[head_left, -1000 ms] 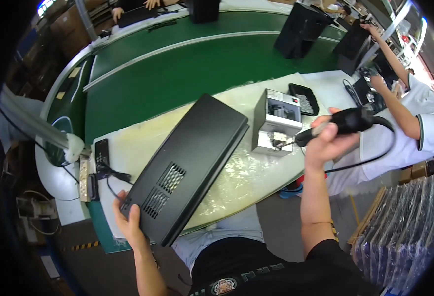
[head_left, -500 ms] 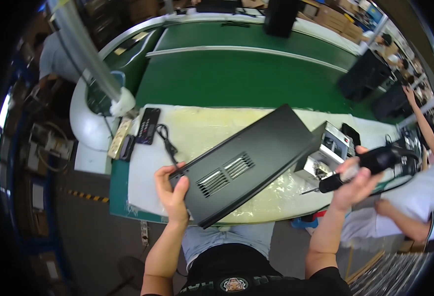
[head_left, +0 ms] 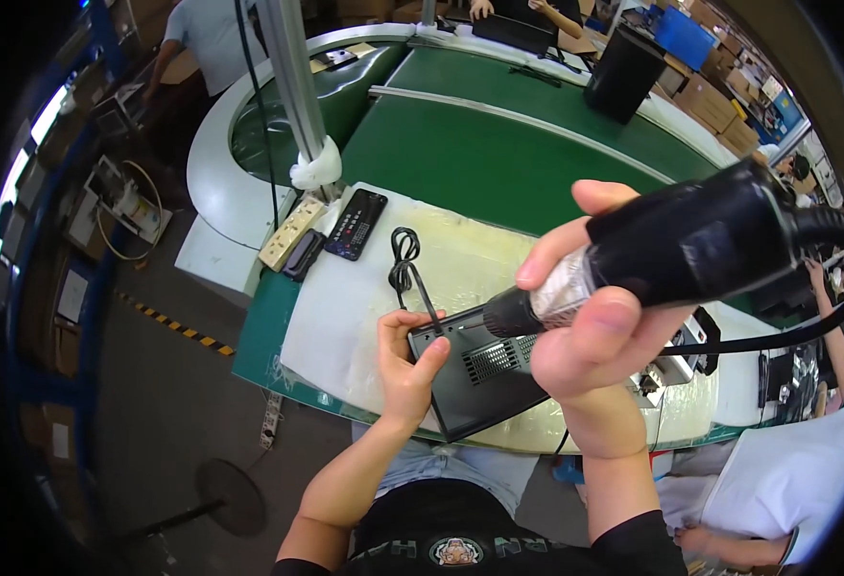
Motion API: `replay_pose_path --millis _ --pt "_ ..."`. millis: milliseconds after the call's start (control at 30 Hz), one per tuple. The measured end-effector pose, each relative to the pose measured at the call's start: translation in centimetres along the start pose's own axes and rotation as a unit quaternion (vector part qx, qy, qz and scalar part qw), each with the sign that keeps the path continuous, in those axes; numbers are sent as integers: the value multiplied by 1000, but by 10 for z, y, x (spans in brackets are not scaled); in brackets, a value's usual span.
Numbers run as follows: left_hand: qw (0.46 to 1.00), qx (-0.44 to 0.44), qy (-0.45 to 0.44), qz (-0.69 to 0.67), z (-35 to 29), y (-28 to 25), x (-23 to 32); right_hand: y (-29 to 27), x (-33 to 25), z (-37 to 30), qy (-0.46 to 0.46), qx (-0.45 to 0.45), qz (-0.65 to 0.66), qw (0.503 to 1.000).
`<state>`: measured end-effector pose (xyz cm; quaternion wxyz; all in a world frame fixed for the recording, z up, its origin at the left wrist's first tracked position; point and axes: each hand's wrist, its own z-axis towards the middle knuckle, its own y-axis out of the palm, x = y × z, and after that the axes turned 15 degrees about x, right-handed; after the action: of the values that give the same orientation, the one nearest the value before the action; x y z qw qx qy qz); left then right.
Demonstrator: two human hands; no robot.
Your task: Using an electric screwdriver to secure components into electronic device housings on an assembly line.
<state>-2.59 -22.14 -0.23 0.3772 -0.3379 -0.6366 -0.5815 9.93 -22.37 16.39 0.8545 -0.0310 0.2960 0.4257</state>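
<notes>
My left hand (head_left: 407,379) grips the left corner of a flat black metal housing (head_left: 465,411), thumb on top, fingers round the edge. Slotted vents (head_left: 489,363) show in its face, and a black cable (head_left: 404,257) lies at that corner. A black corded electric screwdriver (head_left: 695,235) is in my right hand (head_left: 599,331), fingers closed around its pale-wrapped front part. The screwdriver lies across the housing, its bit pointing left towards the corner beside my left thumb. Whether the bit touches a screw cannot be made out. My right hand and the tool hide the housing's far end.
A black button panel (head_left: 356,224), a beige power strip (head_left: 292,233) and a small dark block (head_left: 304,254) lie at the mat's left. Behind runs a green conveyor (head_left: 499,144) with a metal post (head_left: 302,86). A co-worker's pale sleeve (head_left: 796,461) is at right.
My right hand has brought the screwdriver left and up over the housing. My left hand still holds the same corner. The view has shifted, so the bench appears farther right.
</notes>
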Motion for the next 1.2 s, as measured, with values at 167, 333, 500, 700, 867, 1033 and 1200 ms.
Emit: replay_pose_path --millis 167,333,500,700,867,1033,1200 --pt "1000 -10 -27 -2 4 2 2 11 13 -4 26 -64 26 997" --pt "998 0 22 52 5 -7 2 35 18 -29 75 0 68 995" --pt "999 -34 17 20 3 0 -15 29 28 -30 20 -6 52 998" --pt "1000 -24 -4 11 2 -5 -7 32 30 -35 11 -28 66 997" --pt "1000 -28 -3 12 0 -5 -12 35 33 -38 15 -19 81 996" --pt "999 -38 19 13 0 -11 -23 26 19 -26 10 24 78 997" --pt "996 -57 27 65 -1 -8 -16 -73 -27 13 -75 238 -102 963"
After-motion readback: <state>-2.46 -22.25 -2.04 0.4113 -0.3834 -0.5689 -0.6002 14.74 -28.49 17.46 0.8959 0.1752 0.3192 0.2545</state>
